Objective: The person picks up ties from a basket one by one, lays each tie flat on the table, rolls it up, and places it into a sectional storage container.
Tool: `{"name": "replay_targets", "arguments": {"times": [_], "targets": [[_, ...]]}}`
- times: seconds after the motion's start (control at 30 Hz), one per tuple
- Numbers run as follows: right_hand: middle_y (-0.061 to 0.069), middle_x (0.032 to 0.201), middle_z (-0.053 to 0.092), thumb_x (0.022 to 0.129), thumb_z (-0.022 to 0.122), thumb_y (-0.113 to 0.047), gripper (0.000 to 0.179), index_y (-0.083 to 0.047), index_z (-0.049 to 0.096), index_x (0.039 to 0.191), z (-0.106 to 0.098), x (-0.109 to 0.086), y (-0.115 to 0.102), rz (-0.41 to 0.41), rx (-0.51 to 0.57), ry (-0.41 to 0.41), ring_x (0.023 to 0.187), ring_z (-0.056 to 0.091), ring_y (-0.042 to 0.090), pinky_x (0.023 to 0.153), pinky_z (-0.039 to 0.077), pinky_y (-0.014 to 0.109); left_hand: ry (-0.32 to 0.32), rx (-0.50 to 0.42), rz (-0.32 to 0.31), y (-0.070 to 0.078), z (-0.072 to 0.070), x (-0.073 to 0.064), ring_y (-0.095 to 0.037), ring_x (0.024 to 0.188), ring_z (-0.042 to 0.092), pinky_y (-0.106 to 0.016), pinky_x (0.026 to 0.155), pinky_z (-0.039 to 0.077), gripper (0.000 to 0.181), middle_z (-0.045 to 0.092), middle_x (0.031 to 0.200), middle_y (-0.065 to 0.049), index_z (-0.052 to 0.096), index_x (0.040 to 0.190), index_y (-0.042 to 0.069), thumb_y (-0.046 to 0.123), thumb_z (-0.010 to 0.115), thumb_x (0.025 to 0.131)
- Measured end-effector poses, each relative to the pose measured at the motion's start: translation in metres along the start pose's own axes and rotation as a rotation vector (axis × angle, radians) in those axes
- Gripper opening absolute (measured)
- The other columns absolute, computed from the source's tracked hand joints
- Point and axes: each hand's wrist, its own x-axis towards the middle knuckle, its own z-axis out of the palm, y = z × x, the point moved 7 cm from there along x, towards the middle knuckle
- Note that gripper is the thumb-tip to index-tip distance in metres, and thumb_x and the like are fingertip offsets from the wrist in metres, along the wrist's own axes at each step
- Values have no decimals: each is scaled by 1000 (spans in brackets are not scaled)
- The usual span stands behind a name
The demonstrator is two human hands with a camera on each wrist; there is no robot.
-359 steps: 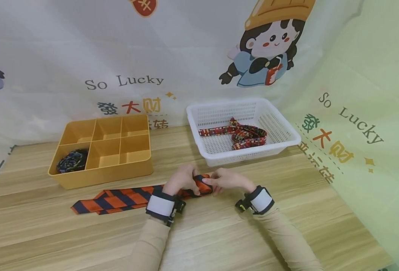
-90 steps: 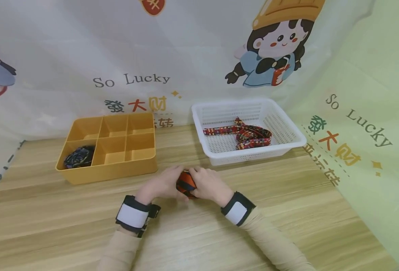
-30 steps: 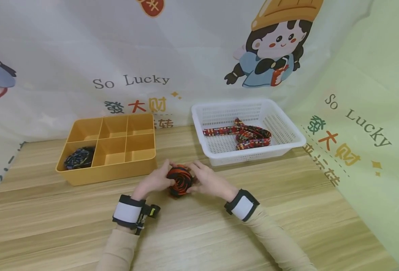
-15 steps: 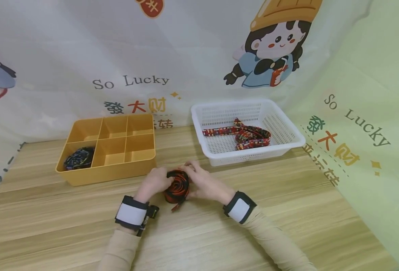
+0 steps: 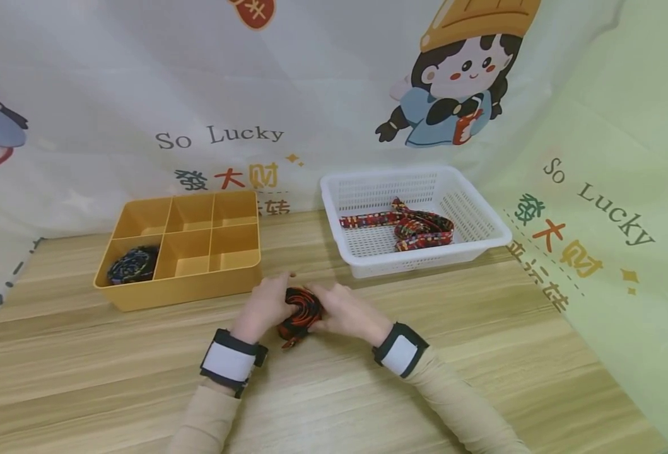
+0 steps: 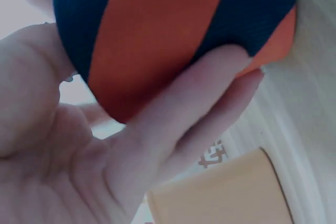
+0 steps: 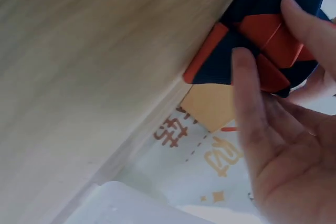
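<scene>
A navy-and-orange striped necktie [image 5: 306, 308], wound into a coil, sits on the table with its spiral side facing up and a short loose end pointing toward me. My left hand [image 5: 267, 308] grips the coil from the left, thumb over its near side. From the right, my right hand [image 5: 349, 313] holds it between thumb and fingers. Up close in the left wrist view, the fingers [image 6: 210, 77] lie along the broad striped outer wrap of the tie [image 6: 152, 30]. In the right wrist view, a finger [image 7: 244, 72] and the thumb press the layered folds [image 7: 268, 30].
Behind my left hand stands a yellow six-compartment box [image 5: 186, 290] with a dark patterned rolled tie [image 5: 133, 265] in its front left compartment. A white perforated basket [image 5: 424, 260] at the back right holds a red multicoloured patterned tie [image 5: 424, 228]. A printed cloth [image 5: 322, 75] hangs behind.
Twelve seconds ago the striped tie stretched out leftward, partly rolled; now it is coiled. Since three seconds ago the coil has turned spiral side up. Lately both hands have shifted slightly around it.
</scene>
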Motion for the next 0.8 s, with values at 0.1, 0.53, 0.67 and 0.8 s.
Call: {"name": "replay_targets", "arguments": {"times": [0.1,0.53,0.67,0.8], "targets": [[9,92,72,76,79,-28,60,-6,53,125,-3,-2,-1,24,-77,16,78,69,16,66,54,27,-45,29,74,6,2,0,-38,97,63,-46,77,53,54,64,112,-25,50,130,1,8,70,81],[15,92,70,77,79,-21,44,2,56,108,0,-5,9,115,76,6,78,69,18,61,52,21,-172,29,52,20,12,-7,-29,98,56,-44,83,50,75,57,113,-21,50,129,3,15,86,64],[13,90,69,75,80,-27,54,2,54,112,1,-6,17,242,188,-59,72,66,14,60,50,20,-169,14,81,22,14,-6,-32,103,55,-45,82,50,81,54,122,-25,47,137,14,0,80,64],[8,82,66,73,82,-28,54,0,52,108,3,-7,20,287,280,-109,64,58,9,55,45,19,-168,-1,126,22,13,-6,-36,107,53,-49,86,49,76,49,127,-28,52,135,14,-8,74,65]]}}
